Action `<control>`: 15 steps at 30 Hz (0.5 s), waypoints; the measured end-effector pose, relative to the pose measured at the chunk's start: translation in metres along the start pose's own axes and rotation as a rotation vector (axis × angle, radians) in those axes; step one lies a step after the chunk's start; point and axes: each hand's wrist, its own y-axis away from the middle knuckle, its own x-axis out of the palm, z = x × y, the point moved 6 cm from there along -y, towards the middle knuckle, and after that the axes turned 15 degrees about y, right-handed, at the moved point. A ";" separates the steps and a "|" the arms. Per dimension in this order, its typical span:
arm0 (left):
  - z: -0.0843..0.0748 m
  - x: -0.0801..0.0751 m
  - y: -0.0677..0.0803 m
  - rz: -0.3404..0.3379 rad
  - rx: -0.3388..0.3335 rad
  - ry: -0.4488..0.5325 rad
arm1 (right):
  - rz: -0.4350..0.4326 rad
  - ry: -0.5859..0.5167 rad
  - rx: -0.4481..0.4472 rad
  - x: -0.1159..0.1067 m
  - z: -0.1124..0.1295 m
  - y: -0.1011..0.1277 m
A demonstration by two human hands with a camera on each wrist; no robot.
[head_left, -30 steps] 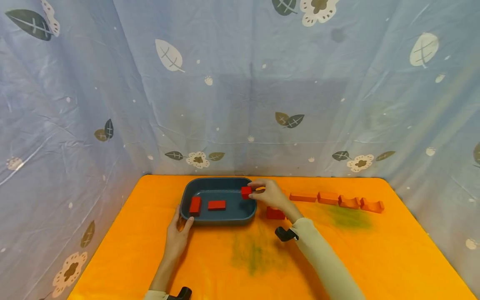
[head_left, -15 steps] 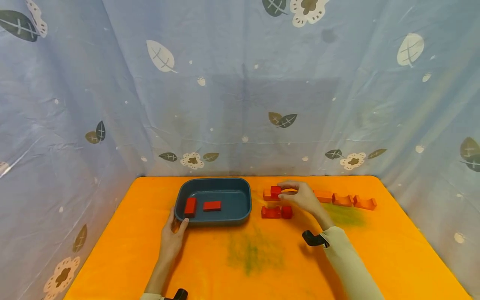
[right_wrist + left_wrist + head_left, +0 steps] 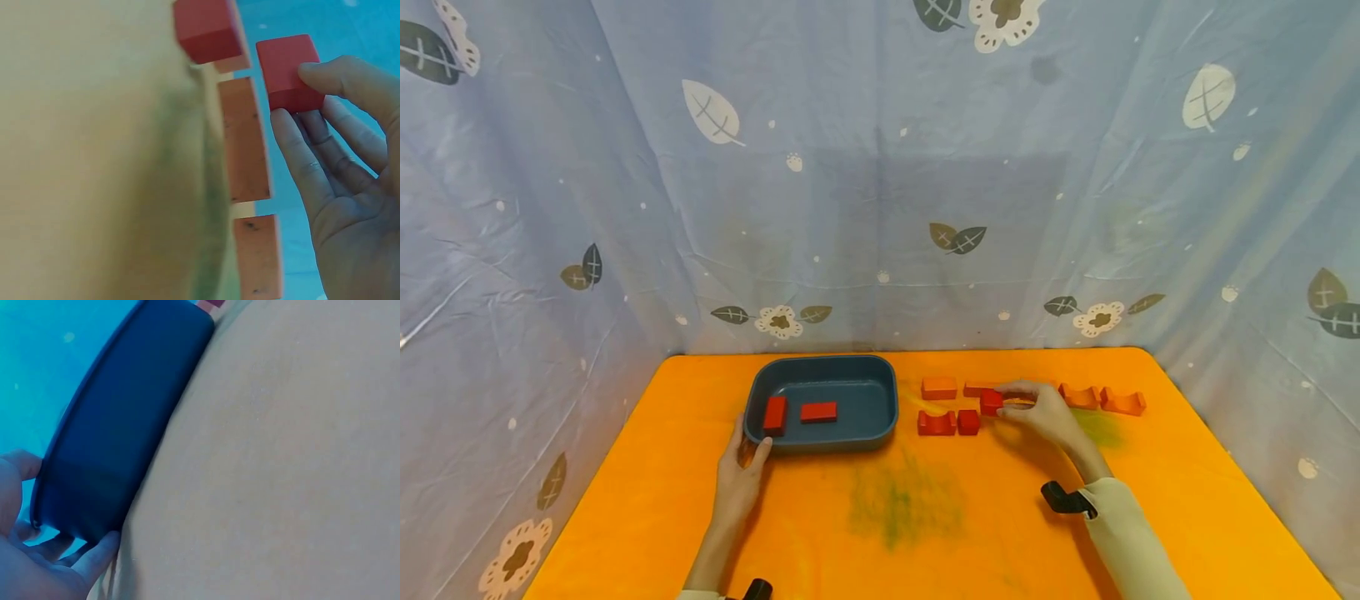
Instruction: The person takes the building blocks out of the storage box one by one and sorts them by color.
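My right hand (image 3: 1037, 412) pinches a red cube block (image 3: 991, 404) between thumb and fingers, just right of another red cube (image 3: 968, 422) on the table. In the right wrist view the held block (image 3: 284, 65) is off the table, close to a row of orange blocks. Left of the cubes sits a red block with a scooped-out top (image 3: 936, 423). My left hand (image 3: 737, 479) grips the near left corner of a dark blue tray (image 3: 831, 447), thumb at the near side. Inside the tray lie two red rectangular blocks, one at the left (image 3: 775, 415), one nearer the middle (image 3: 818, 412).
Behind the red blocks runs a row of orange ones: a short block (image 3: 939, 387), a long block (image 3: 976, 389) partly hidden by my right hand, and two scooped blocks (image 3: 1078, 397) at the right. An orange cloth (image 3: 820, 533) covers the table; patterned curtains (image 3: 850, 275) close off back and sides.
My right hand has carried the red cube out from over the tray, rightward past the other red blocks, and lowered it. My left hand keeps its grip on the tray.
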 end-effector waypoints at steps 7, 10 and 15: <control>-0.001 0.000 -0.001 0.004 0.008 0.003 | 0.096 0.173 -0.064 0.017 -0.010 0.001; -0.001 0.000 -0.001 -0.001 0.010 -0.002 | 0.097 0.170 -0.073 0.019 -0.009 0.001; -0.001 0.000 0.000 0.002 -0.002 0.001 | 0.091 0.157 -0.099 0.019 -0.007 0.003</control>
